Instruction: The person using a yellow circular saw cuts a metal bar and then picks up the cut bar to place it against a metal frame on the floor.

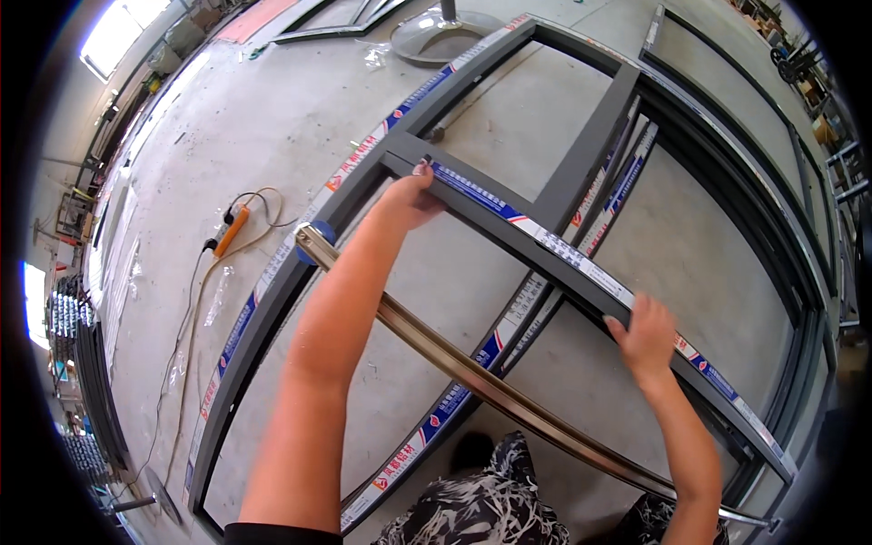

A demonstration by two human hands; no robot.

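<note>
A large dark grey window frame (581,118) with blue-and-white protective tape lies in front of me, raised off the floor. Across it runs a dark grey profile bar (536,243) with taped faces. My left hand (411,200) is closed around the bar's far-left end, thumb on top, beside the frame's left side. Farther right along the same bar, my right hand (647,338) grips it, thumb on the near side; its fingertips are partly hidden. Below my hands, a curved-looking bronze rail (454,361) with a blue end piece passes under my left forearm.
On the floor to the left lies an orange power strip (232,232) with tangled cables. A round metal stand base (445,38) stands beyond the frame. Another dark frame (341,20) lies at the back, and more frames (727,68) are at the right. Long profiles (94,386) are stacked far left.
</note>
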